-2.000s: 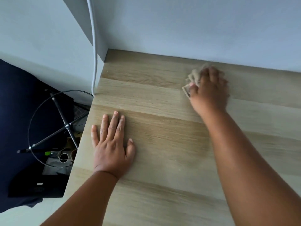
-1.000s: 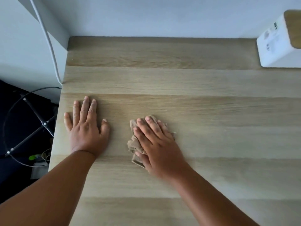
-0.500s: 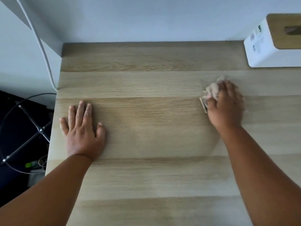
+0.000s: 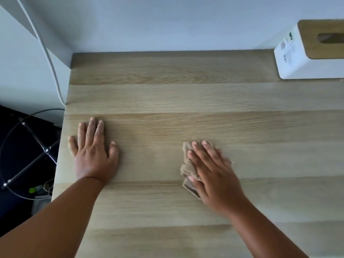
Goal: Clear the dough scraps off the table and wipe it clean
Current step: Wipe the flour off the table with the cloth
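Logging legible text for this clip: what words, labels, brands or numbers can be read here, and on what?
None can be read.
White tissue box, far right by the wall: dark marks and small print on its side face, too small and blurred to read.
Table, cloth: no text.

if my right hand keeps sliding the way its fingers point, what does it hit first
Probably nothing on the table. The right hand, flat on the cloth, points up and slightly left over bare wood toward the back wall. The white box sits well off to the right.

Crumpled beige cloth [image 4: 188,167] on wooden table [image 4: 167,97]
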